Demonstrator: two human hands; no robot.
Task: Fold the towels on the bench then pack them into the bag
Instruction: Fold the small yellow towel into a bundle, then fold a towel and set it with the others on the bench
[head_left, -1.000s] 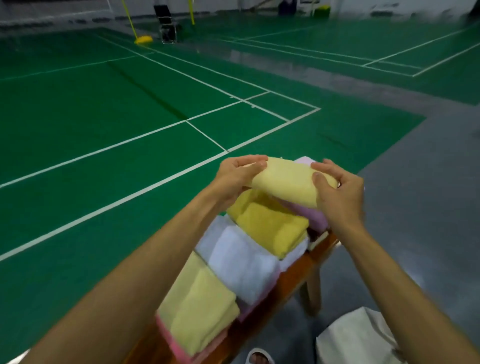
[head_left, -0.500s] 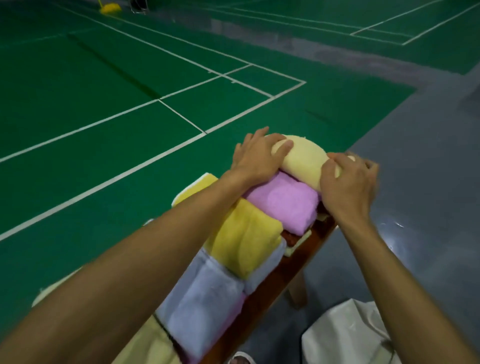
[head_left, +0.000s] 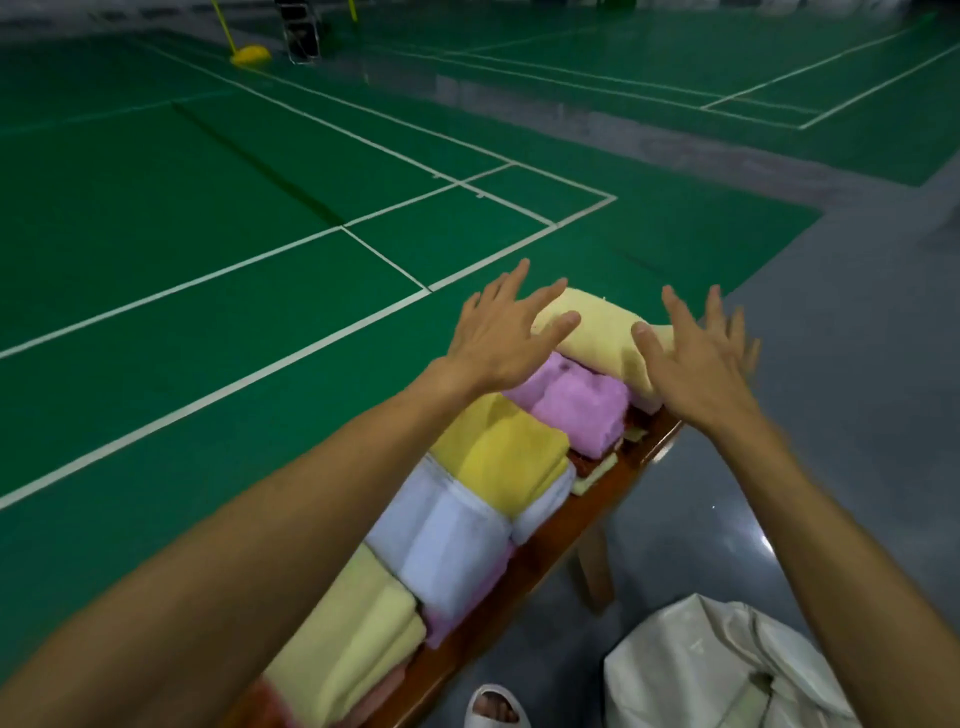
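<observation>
A row of folded towels lies along the wooden bench (head_left: 550, 558). At its far end a pale yellow folded towel (head_left: 597, 332) sits on top of a pink towel (head_left: 576, 402). My left hand (head_left: 498, 332) hovers with fingers spread at that towel's left end. Fingers of my right hand (head_left: 696, 353) are spread too, at the towel's right end; neither hand holds anything. Nearer me lie a bright yellow towel (head_left: 501, 457), a white towel (head_left: 441, 540) and another pale yellow towel (head_left: 353, 634). The white bag (head_left: 717, 670) stands on the floor at lower right.
Green court floor (head_left: 208, 260) with white lines lies left of the bench. Grey floor (head_left: 857, 415) is to the right. A foot in a white slipper (head_left: 493, 706) shows by the bench. A yellow post base (head_left: 250, 54) and a chair stand far back.
Both hands lowered the pale yellow folded towel onto the pink one at the bench's far end, pressed it, then let go and opened with fingers spread.
</observation>
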